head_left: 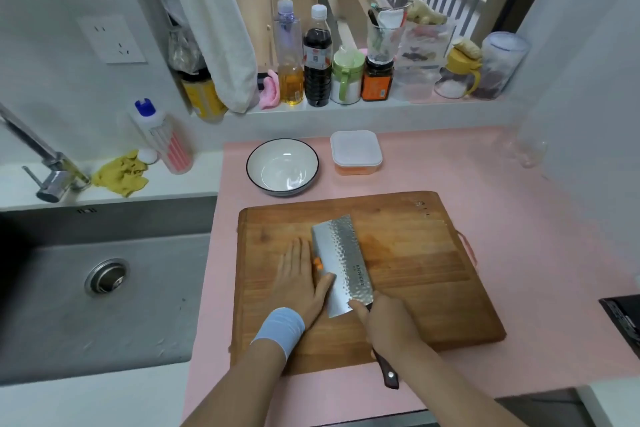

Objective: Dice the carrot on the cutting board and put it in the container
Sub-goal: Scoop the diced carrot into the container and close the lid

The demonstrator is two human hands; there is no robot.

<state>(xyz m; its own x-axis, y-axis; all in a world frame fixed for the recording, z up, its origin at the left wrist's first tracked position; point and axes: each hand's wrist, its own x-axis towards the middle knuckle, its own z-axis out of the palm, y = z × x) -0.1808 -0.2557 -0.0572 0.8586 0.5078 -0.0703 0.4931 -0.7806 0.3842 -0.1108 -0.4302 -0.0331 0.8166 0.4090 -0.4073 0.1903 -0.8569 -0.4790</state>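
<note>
A wooden cutting board (415, 274) lies on the pink counter. My right hand (388, 326) grips the handle of a hammered steel cleaver (341, 263), whose blade lies tilted on the board. My left hand (298, 277) rests flat on the board with straight fingers, its thumb against the blade. A small bit of orange carrot (317, 263) shows between my left hand and the blade; the rest is hidden. Beyond the board stand a white bowl (282, 166) and a lidded plastic container (356, 152) with orange content inside.
A steel sink (104, 288) with a tap (45, 163) is left of the board. Bottles and jars (317, 59) line the window sill behind. A yellow cloth (121, 174) and a dish-soap bottle (162, 135) sit by the sink. A dark hob corner (623, 315) is at right.
</note>
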